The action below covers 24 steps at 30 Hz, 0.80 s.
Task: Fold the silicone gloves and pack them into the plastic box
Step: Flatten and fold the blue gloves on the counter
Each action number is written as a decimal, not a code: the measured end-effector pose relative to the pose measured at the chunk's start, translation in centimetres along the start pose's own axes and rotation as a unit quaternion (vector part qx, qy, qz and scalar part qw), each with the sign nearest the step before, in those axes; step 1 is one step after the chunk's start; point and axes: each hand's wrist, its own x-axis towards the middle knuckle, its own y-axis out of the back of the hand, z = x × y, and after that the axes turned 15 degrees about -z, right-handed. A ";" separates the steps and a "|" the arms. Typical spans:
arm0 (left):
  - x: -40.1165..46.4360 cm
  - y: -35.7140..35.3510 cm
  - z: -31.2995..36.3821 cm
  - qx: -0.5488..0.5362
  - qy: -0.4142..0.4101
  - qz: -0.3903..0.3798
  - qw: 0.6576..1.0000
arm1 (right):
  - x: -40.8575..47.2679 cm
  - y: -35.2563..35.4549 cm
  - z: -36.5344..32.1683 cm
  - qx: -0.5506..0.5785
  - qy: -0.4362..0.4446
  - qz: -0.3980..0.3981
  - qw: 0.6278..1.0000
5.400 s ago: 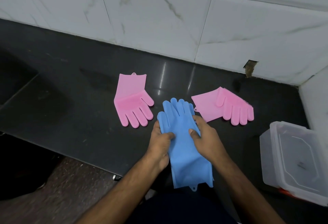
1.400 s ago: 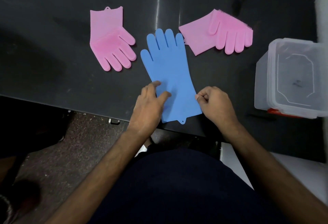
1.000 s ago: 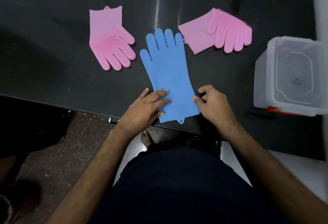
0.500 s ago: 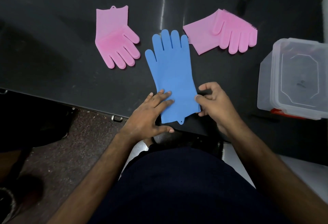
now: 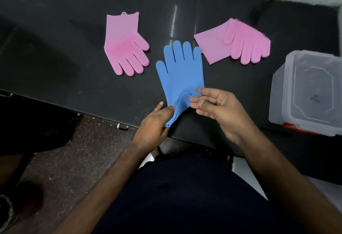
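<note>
While the left hand (image 5: 154, 122) and right hand (image 5: 217, 107) pinch the blue glove's (image 5: 182, 70) lifted cuff on the bench (image 5: 64, 63), folding begins; next, carry it toward the fingers, before the plastic box (image 5: 307, 93)

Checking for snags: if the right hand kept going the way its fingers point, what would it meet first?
Probably the left hand. The right hand points leftward across the blue glove's lifted cuff, which it already pinches; depth is unclear.
</note>
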 end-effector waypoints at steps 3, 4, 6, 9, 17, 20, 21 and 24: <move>0.3 0.8 0.7 -0.078 0.033 0.021 0.996 | 0.5 0.4 0.2 -0.235 0.087 0.056 0.966; 0.3 1.1 1.1 -0.092 0.047 0.032 0.994 | 0.6 0.6 0.4 -0.296 0.113 0.068 0.946; 0.4 1.7 1.8 -0.080 0.037 0.060 0.994 | 0.7 1.3 0.9 -0.381 0.170 0.100 0.903; 0.4 2.4 2.7 -0.014 -0.013 0.084 0.996 | 1.0 2.7 1.7 -0.456 0.217 0.115 0.855; 0.3 1.7 4.4 -0.006 -0.063 0.050 0.997 | 0.6 5.2 3.5 -0.538 0.165 -0.064 0.824; 0.1 1.3 4.5 -0.097 -0.042 0.071 0.992 | 0.0 5.1 3.6 -0.521 0.170 -0.079 0.832; 0.1 1.2 4.5 -0.121 -0.029 0.075 0.989 | -0.1 5.0 3.6 -0.515 0.167 -0.064 0.838; 0.5 1.0 4.3 -0.152 0.000 0.057 0.987 | -0.5 4.4 3.0 -0.488 0.128 -0.047 0.862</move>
